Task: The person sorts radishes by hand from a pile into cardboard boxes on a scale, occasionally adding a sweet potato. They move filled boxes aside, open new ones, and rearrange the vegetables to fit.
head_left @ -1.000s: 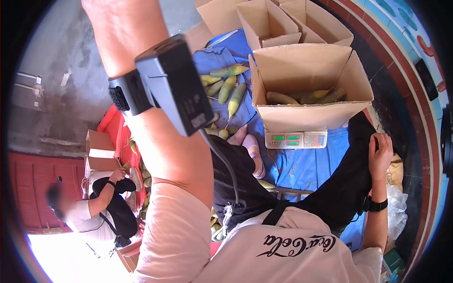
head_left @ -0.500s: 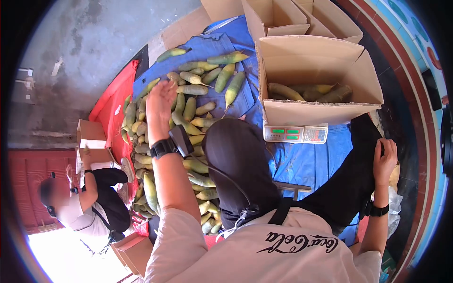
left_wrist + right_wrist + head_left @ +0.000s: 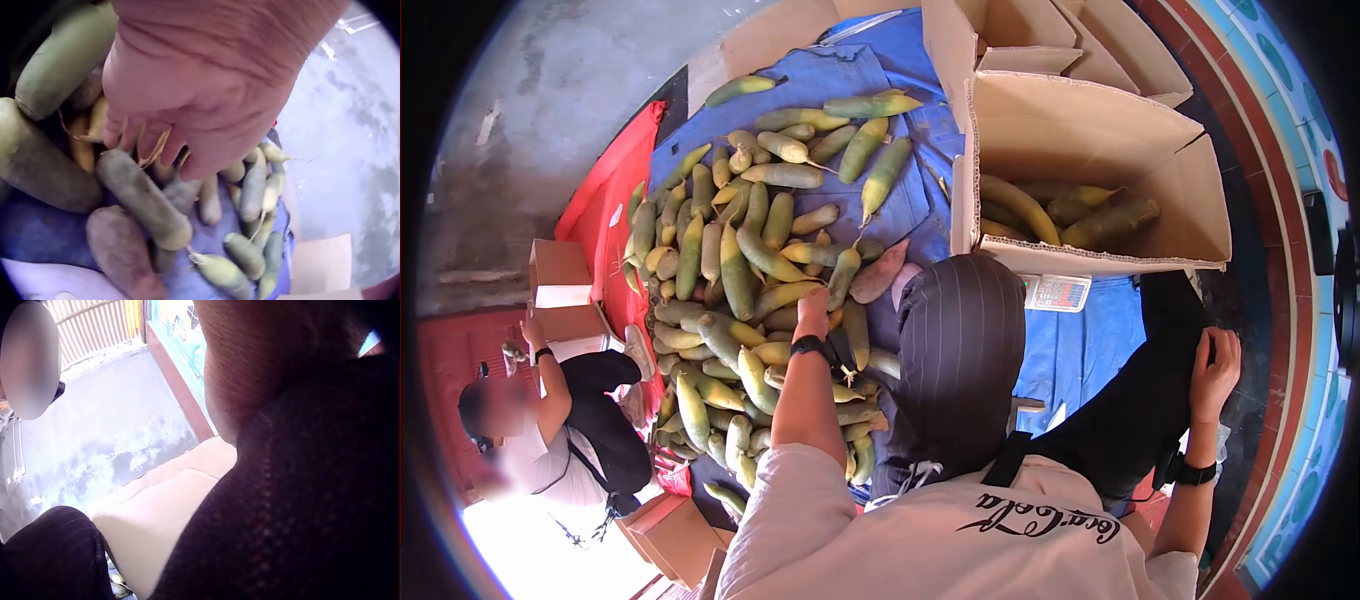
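Observation:
My left hand is low over a pile of green and yellow radishes, beside an upright-lying radish near my knee. In the left wrist view the fingers of that hand point down among the radishes, close to the end of a dark green one; their tips are partly hidden, and no radish is seen lifted. A reddish radish lies beside it. My right hand rests on my other knee with loosely bent fingers, holding nothing; the right wrist view shows only part of it.
An open cardboard box with several radishes inside stands on a scale, ahead and to the right. More boxes stand behind it. Blue sheeting covers the floor. Another person sits at the far left beside boxes.
My left arm has come down from high in front of the view to the radish pile, close to my knee. The view has shifted, showing more of the pile. My right hand stays on the knee.

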`<state>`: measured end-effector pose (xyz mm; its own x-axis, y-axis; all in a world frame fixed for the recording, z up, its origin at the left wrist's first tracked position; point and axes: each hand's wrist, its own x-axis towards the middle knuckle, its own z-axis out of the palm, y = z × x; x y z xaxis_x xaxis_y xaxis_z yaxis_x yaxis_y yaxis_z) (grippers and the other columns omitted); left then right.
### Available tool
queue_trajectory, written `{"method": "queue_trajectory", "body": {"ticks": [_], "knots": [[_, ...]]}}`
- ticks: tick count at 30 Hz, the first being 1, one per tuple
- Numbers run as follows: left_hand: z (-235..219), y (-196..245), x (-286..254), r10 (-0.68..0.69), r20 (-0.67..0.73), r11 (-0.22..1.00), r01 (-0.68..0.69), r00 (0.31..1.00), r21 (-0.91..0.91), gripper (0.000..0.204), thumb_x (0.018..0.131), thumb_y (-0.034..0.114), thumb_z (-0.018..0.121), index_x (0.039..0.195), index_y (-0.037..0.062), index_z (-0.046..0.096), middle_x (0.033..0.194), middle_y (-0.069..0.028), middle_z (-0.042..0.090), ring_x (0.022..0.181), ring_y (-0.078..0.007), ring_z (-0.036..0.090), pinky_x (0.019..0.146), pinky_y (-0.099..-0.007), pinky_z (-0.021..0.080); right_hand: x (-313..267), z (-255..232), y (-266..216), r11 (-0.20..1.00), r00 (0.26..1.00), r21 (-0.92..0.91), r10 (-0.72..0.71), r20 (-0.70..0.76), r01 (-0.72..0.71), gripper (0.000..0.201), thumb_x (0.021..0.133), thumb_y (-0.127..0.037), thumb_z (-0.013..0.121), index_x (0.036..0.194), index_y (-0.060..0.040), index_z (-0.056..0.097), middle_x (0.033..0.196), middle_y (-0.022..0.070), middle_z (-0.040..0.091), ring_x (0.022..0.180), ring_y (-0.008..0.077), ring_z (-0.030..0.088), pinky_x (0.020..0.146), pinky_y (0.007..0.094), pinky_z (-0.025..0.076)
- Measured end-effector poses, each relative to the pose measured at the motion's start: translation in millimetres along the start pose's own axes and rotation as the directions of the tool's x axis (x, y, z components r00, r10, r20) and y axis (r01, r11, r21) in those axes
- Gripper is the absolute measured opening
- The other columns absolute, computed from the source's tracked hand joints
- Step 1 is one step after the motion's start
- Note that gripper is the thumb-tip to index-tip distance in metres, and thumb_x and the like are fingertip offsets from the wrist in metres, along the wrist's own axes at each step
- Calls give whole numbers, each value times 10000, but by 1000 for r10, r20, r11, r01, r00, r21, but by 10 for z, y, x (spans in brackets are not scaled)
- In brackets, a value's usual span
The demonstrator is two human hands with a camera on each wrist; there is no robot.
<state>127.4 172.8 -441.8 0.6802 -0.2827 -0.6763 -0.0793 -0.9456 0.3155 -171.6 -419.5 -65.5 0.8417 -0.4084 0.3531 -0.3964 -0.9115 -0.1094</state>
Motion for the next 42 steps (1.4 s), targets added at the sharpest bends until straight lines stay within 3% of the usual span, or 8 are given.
{"method": "queue_trajectory", "body": {"ticks": [2, 10, 15, 17, 25, 29, 36, 42], "knots": [[199, 355, -152, -475, -300, 702, 151, 827, -696, 500, 745, 231, 668, 1202, 61, 558, 1004, -202, 634, 1006, -388, 588, 875, -379, 480, 6, 5, -7, 1000, 1000, -5, 4, 0, -4, 11, 841, -11, 565, 846, -2, 567, 803, 141, 541, 770, 334, 544, 684, 407, 438], [-124, 1109, -430, -525, -147, 845, 494, 838, -203, 651, 687, 285, 722, 1238, 30, 485, 1196, -222, 567, 1183, -361, 483, 1006, -385, 402, 98, -30, -79, 1000, 999, 6, 22, 39, -23, 17, 818, 13, 570, 831, 3, 566, 796, 145, 541, 755, 336, 546, 677, 403, 439], [-169, 1220, -464, -497, -55, 733, 384, 866, -562, 529, 733, 298, 729, 1130, 8, 533, 988, -128, 637, 813, -245, 644, 703, -327, 531, 137, -46, -111, 999, 999, 12, 45, 30, -45, 32, 801, 16, 576, 825, -5, 572, 791, 143, 544, 756, 334, 544, 674, 399, 438], [-280, 1179, -546, -181, 56, 148, 83, 982, -986, 383, 806, 255, 686, 1078, 21, 549, 894, -73, 622, 714, -175, 624, 613, -282, 509, 147, -51, -110, 1000, 999, -7, -28, 21, 28, 42, 792, 12, 584, 825, -14, 579, 785, 141, 544, 764, 332, 539, 672, 396, 434], [-2065, 2654, -1944, -72, -433, 459, -355, 899, -814, 461, 875, 313, 618, 1195, -6, 528, 1012, -48, 601, 832, -142, 566, 771, -289, 461, 110, -91, -129, 998, 999, 57, 29, -16, -28, 50, 770, -1, 609, 810, -19, 584, 781, 129, 555, 760, 341, 531, 678, 410, 430], [-2676, 3308, -2400, 294, -510, 522, -583, 808, -623, 525, 830, 352, 661, 1186, -13, 540, 905, -47, 604, 763, -132, 525, 759, -262, 414, 42, -94, -75, 989, 996, 128, 82, -47, -75, 60, 753, -5, 619, 796, -22, 581, 788, 126, 564, 766, 340, 540, 683, 416, 437], [-2915, 4645, -2536, 561, -69, 774, -552, 825, -310, 510, 828, 398, 649, 1120, -12, 564, 913, -60, 587, 820, -121, 535, 682, -272, 465, -73, -128, 43, 977, 979, 193, 124, -163, -92, 68, 736, -43, 646, 773, -40, 589, 753, 104, 555, 725, 307, 544, 661, 398, 449], [-2369, 5348, -1828, 436, 202, 899, -433, 877, -63, 442, 849, 375, 621, 1050, -15, 571, 964, -83, 592, 771, -169, 581, 685, -317, 508, -148, -140, 131, 960, 964, 262, 161, -211, -103, 66, 729, -47, 652, 755, -38, 592, 733, 102, 555, 708, 298, 544, 652, 394, 452]]}}
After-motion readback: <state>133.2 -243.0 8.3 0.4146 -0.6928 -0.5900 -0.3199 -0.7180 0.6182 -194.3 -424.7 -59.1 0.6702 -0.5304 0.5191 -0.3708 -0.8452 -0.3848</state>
